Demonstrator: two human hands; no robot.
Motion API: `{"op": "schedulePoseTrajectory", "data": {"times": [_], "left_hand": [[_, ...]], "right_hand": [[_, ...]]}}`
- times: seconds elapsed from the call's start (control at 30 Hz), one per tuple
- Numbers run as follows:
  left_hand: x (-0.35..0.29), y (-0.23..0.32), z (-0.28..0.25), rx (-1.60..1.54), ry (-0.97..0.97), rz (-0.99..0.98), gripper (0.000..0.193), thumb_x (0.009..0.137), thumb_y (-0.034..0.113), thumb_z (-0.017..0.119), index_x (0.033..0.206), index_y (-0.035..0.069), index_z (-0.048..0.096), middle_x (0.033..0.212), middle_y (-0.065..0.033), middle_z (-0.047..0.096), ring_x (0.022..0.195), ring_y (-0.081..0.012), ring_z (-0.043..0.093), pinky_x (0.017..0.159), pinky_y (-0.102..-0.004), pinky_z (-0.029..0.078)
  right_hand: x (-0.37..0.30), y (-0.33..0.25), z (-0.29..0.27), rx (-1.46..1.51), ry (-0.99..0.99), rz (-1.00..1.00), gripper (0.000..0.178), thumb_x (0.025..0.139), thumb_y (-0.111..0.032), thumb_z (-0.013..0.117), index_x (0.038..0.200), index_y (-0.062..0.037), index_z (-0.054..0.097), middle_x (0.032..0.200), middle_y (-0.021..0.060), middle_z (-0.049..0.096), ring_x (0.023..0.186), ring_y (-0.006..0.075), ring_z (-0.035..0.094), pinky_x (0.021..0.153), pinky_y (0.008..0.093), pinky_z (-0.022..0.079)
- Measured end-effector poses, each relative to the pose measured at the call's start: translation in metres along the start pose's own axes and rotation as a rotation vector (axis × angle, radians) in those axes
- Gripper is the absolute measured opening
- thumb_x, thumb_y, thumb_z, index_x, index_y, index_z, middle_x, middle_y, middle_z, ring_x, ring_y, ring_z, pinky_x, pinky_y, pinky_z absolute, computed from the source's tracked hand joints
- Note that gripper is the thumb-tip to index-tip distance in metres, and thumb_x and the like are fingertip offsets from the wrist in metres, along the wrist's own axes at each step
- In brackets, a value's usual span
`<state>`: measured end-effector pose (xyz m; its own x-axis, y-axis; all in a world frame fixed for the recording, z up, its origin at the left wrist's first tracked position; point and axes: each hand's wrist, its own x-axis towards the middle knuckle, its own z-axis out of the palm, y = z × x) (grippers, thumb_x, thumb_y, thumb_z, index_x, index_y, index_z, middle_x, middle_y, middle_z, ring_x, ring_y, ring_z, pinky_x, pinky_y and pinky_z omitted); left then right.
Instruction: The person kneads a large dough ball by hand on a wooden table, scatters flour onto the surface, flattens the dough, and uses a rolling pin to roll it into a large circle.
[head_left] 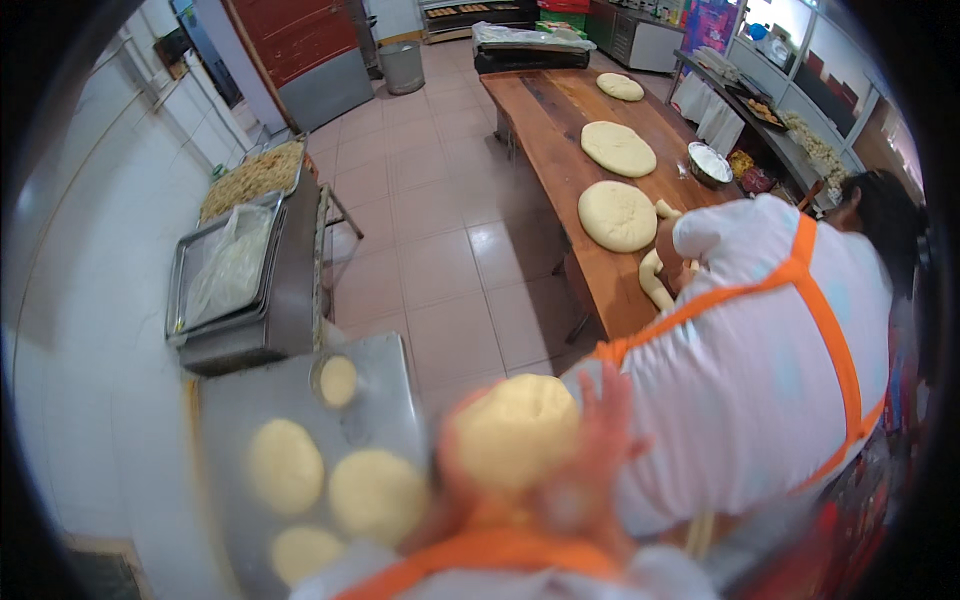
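Note:
A round, flattened piece of pale yellow dough (518, 432) is up in front of my chest. My left hand (455, 475) cups it from the left and below; most of those fingers are hidden behind the dough or blurred. On its right side my right hand (597, 440) has its fingers spread and pointing up, close against the dough's edge. Motion blurs both hands. To the left, on a metal work surface (375, 370), lie several flat dough rounds, among them a large one (285, 466) and another (377, 495). A smaller round (338, 381) sits in a round dish or ring.
At my right a co-worker in a white shirt (745, 370) with orange straps bends over a long wooden table (540, 130), handling a dough strip (655, 280). Dough rounds (617, 216) and a bowl of white powder (709, 163) stand there. Stacked trays (235, 265) are by the left wall.

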<state>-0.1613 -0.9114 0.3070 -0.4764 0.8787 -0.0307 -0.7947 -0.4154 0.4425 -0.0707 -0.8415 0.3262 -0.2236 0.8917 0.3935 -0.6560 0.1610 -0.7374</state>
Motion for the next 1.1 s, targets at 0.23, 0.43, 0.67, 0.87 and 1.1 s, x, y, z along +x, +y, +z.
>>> {"op": "schedulePoseTrajectory", "data": {"times": [0.23, 0.43, 0.67, 0.87, 1.1], "left_hand": [[0.167, 0.044, -0.01, 0.378, -0.129, -0.445, 0.052, 0.092, 0.04, 0.041, 0.128, 0.003, 0.04, 0.129, -0.0115, 0.046, 0.116, -0.0226, 0.046, 0.097, -0.0357, 0.039], [0.276, 0.059, -0.001, 0.484, -0.058, -0.42, 0.043, 0.089, 0.027, 0.051, 0.121, -0.001, 0.047, 0.122, -0.011, 0.052, 0.108, -0.0201, 0.053, 0.092, -0.0326, 0.044], [0.411, 0.039, -0.003, 0.836, -0.067, -0.594, 0.036, 0.092, 0.028, 0.045, 0.121, 0.006, 0.049, 0.11, -0.0074, 0.057, 0.1, -0.0163, 0.054, 0.086, -0.0297, 0.044], [0.553, 0.012, 0.021, 0.423, 0.203, -0.94, 0.041, 0.094, 0.036, 0.041, 0.12, 0.005, 0.048, 0.112, -0.0078, 0.057, 0.102, -0.0186, 0.055, 0.088, -0.031, 0.043], [0.718, 0.003, -0.008, 0.377, 0.17, -0.761, 0.053, 0.095, 0.044, 0.029, 0.129, 0.004, 0.038, 0.124, -0.0088, 0.047, 0.114, -0.0198, 0.046, 0.097, -0.0303, 0.035]], "right_hand": [[0.101, 0.092, -0.008, -0.167, 0.27, 0.418, 0.045, 0.094, -0.032, 0.038, 0.125, 0.0004, 0.044, 0.132, 0.0135, 0.044, 0.12, 0.0235, 0.043, 0.101, 0.0363, 0.034], [0.18, 0.145, 0.017, -0.191, 0.4, 0.267, 0.035, 0.091, -0.023, 0.041, 0.112, 0.0016, 0.053, 0.129, 0.0148, 0.046, 0.114, 0.0239, 0.047, 0.098, 0.0357, 0.036], [0.259, 0.232, -0.025, -0.027, 0.723, 0.367, 0.037, 0.093, -0.024, 0.035, 0.115, 0.0003, 0.051, 0.126, 0.0123, 0.048, 0.112, 0.0232, 0.048, 0.094, 0.0341, 0.04], [0.367, 0.311, -0.073, 0.263, 0.732, 0.573, 0.055, 0.096, -0.046, 0.026, 0.124, -0.003, 0.044, 0.123, 0.0093, 0.049, 0.112, 0.0198, 0.048, 0.094, 0.033, 0.04], [0.549, 0.366, -0.058, 0.148, 0.629, 0.669, 0.061, 0.095, -0.052, 0.025, 0.129, -0.0033, 0.039, 0.124, 0.0096, 0.048, 0.114, 0.0191, 0.046, 0.096, 0.0324, 0.038]]}}
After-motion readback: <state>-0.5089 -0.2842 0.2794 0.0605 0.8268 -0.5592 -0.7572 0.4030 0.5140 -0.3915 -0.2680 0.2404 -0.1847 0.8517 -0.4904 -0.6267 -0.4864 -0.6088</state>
